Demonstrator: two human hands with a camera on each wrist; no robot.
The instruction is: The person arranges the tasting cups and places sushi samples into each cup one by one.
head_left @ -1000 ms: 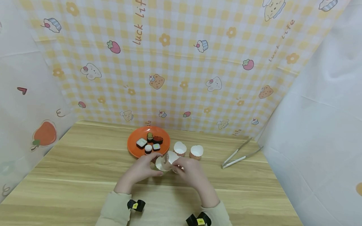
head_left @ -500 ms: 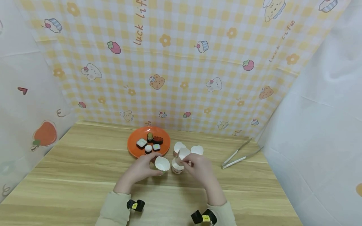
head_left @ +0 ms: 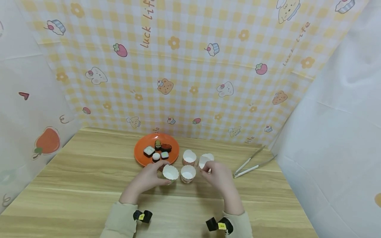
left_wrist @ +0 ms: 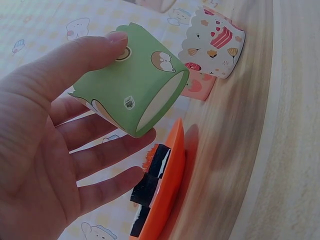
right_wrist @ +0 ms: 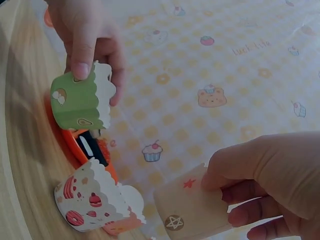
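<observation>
My left hand (head_left: pixel 149 177) holds a green paper cupcake cup (left_wrist: pixel 120 92) between thumb and fingers, slightly above the table. The cup's white inside faces up in the head view. A beige cupcake cup (right_wrist: pixel 187 205) printed with stars is pinched in my right hand (head_left: pixel 219 177). In the head view it overlaps a cup (head_left: pixel 209 156) at the back right, which it mostly hides. Between my hands stands a white cup (head_left: pixel 188 174) with pink cake prints. Behind that one is a pinkish cup (head_left: pixel 189 158) with a white inside.
An orange plate (head_left: pixel 140 155) bearing several sushi pieces lies just beyond my left hand. Metal tongs (head_left: pixel 248 169) lie spread at the right of the wooden table (head_left: pixel 74 172). A checked cloth (head_left: pixel 190 72) hangs along the back.
My right hand has moved to the right with the beige cup, away from the green cup and past the white one. My left hand has stayed in place with the green cup.
</observation>
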